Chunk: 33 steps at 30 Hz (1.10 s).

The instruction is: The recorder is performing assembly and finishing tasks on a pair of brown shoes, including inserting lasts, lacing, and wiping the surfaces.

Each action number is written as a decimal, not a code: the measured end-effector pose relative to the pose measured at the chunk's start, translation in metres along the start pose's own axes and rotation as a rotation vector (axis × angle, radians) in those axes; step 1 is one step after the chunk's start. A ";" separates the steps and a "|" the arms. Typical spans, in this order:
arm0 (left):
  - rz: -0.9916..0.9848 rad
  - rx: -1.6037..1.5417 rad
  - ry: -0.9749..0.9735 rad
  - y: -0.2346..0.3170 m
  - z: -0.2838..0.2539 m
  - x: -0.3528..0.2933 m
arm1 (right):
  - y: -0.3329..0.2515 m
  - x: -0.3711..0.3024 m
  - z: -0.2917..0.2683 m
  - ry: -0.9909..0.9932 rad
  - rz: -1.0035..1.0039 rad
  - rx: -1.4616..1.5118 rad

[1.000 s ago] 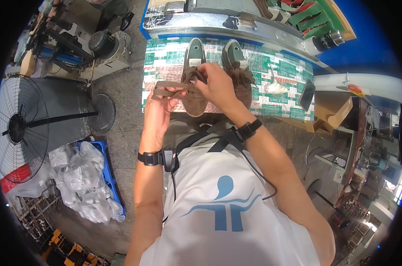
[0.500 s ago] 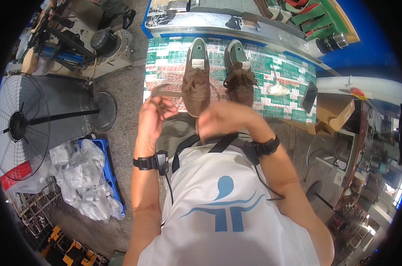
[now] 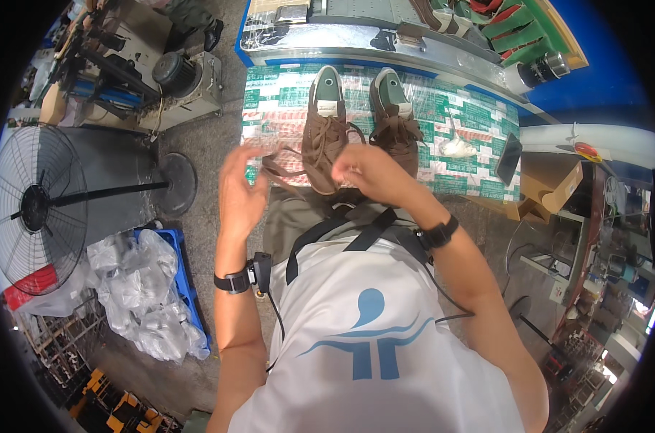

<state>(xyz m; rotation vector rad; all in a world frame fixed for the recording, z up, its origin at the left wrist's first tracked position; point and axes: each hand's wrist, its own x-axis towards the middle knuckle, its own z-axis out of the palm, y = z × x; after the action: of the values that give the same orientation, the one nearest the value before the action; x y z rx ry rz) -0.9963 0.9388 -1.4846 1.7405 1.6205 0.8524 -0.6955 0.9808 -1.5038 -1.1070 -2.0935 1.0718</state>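
Left brown shoe (image 3: 323, 141) sits toe-toward-person at near edge of the green-and-white covered table (image 3: 270, 97), touching its mate. Left hand (image 3: 239, 189) off the table's left edge, fingers pinching a brown lace end (image 3: 278, 167) pulled out sideways and taut. Right hand (image 3: 367, 172) over the shoe's toe, fingers closed; looks like it pinches the other lace end, can't confirm. Judgement: lacing threaded, knot not yet tied. Right brown shoe (image 3: 396, 126) already laced, bow visible. Further right: crumpled white plastic (image 3: 457, 146), dark phone (image 3: 509, 159).
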 end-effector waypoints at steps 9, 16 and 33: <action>-0.050 0.004 -0.004 0.030 0.073 0.058 | 0.076 -0.087 -0.088 0.636 0.291 -0.470; -0.421 -0.689 -0.199 -0.005 0.077 0.083 | 0.148 -0.121 -0.097 0.379 0.323 -0.856; -0.321 -0.706 -0.353 0.028 0.067 0.111 | -0.014 -0.029 -0.021 0.347 0.383 0.482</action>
<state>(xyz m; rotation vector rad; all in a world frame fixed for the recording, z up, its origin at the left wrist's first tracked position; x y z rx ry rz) -0.9208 1.0471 -1.4977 1.0296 1.1269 0.7771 -0.6710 0.9591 -1.4834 -1.3492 -1.2915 1.3532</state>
